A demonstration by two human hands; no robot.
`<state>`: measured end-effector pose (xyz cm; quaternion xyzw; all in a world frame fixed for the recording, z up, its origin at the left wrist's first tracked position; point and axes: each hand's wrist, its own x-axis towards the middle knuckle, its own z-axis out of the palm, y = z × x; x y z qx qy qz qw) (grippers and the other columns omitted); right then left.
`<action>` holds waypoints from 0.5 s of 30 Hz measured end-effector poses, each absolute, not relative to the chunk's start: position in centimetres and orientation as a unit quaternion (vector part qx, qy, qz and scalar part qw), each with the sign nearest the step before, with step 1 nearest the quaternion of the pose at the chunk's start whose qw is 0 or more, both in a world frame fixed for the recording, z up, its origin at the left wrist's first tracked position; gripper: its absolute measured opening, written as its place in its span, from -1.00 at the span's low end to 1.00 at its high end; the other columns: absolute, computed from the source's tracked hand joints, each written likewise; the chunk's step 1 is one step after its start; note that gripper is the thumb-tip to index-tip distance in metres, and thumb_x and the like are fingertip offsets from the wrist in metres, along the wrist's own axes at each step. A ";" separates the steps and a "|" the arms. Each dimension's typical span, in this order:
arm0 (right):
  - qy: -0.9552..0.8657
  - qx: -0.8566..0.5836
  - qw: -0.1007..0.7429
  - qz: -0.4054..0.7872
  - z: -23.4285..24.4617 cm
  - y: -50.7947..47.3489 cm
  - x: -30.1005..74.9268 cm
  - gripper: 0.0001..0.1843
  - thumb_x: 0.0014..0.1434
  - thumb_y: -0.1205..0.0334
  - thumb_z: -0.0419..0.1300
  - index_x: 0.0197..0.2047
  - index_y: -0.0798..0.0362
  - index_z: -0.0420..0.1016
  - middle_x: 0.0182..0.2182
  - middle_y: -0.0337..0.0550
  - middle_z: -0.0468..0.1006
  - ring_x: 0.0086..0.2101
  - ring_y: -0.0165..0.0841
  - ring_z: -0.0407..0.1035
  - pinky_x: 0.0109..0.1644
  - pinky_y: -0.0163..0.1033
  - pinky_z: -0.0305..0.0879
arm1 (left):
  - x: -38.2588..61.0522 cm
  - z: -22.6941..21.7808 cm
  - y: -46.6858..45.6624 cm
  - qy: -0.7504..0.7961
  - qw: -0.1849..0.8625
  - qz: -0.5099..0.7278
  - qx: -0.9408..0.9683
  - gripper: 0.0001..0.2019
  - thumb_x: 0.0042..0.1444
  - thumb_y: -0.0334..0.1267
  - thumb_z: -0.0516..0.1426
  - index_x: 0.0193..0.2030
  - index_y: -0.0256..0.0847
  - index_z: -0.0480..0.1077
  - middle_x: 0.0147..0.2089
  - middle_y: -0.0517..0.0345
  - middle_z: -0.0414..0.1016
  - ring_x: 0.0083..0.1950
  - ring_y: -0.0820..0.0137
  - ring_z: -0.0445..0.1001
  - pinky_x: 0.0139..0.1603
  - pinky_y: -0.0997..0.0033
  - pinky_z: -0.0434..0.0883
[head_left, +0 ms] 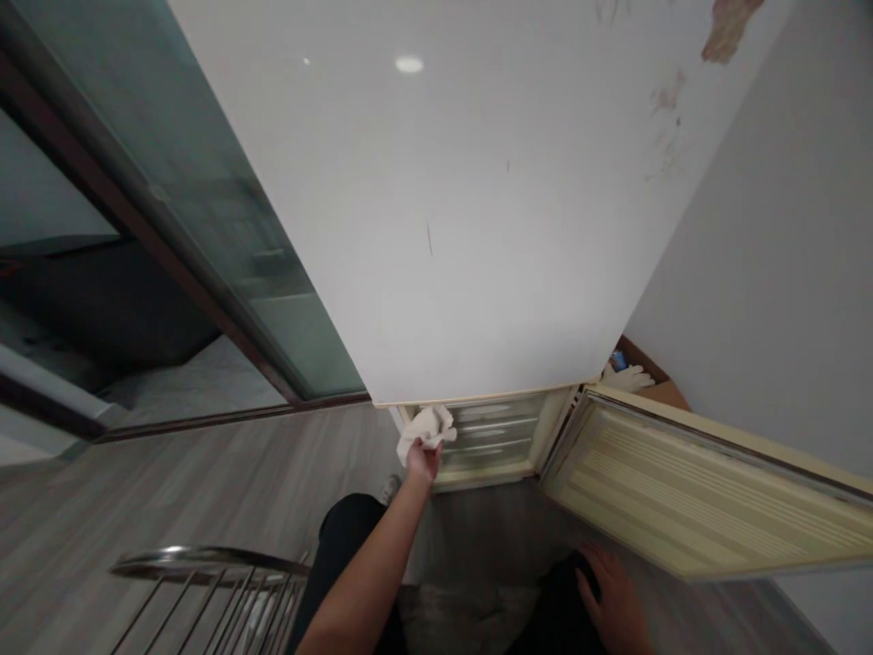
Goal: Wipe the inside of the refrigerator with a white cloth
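My left hand (423, 461) is closed on a crumpled off-white cloth (426, 431). It holds the cloth at the left edge of an open lower compartment (501, 435) of a white refrigerator (450, 273), which has clear drawer fronts inside. The compartment's yellowed door (696, 482) stands swung out to the right, its ribbed inner side facing me. My right hand (607, 591) rests on my right knee, left of and below that door; it holds nothing I can see and its fingers are apart, in dim light.
A metal wire rack (211, 564) stands at the lower left beside my left leg. Behind the door's hinge, a cardboard box (655, 373) holds white gloves. Glass sliding doors (225, 218) with dark frames run along the left, and a grey wall (784, 273) closes the right.
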<state>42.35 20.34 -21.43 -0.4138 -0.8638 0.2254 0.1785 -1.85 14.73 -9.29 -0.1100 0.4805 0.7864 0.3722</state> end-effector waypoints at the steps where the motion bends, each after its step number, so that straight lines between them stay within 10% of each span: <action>1: -0.860 -0.422 0.184 0.221 -21.9 20.4 43.1 -0.54 0.28 -0.05 0.05 0.10 -0.08 0.59 0.15 -0.04 0.50 0.20 -0.03 0.34 0.36 0.21 0.20 | -2.2 -9.1 16.0 0.478 0.361 0.791 -0.125 -0.63 0.33 -0.02 0.12 0.11 -0.24 0.39 -0.04 0.03 0.52 -0.16 0.37 0.53 -0.15 0.25 0.55; 15: -0.869 -0.439 0.109 0.202 -17.5 21.0 38.9 -0.65 0.34 0.11 -0.02 -0.07 0.02 0.56 -0.06 0.01 0.57 0.01 -0.10 0.41 0.17 0.01 0.22 | 2.0 -10.6 30.0 0.481 0.424 0.740 -0.201 -0.70 0.31 -0.14 0.17 0.09 -0.26 0.39 -0.02 0.04 0.49 -0.15 0.38 0.51 -0.19 0.31 0.55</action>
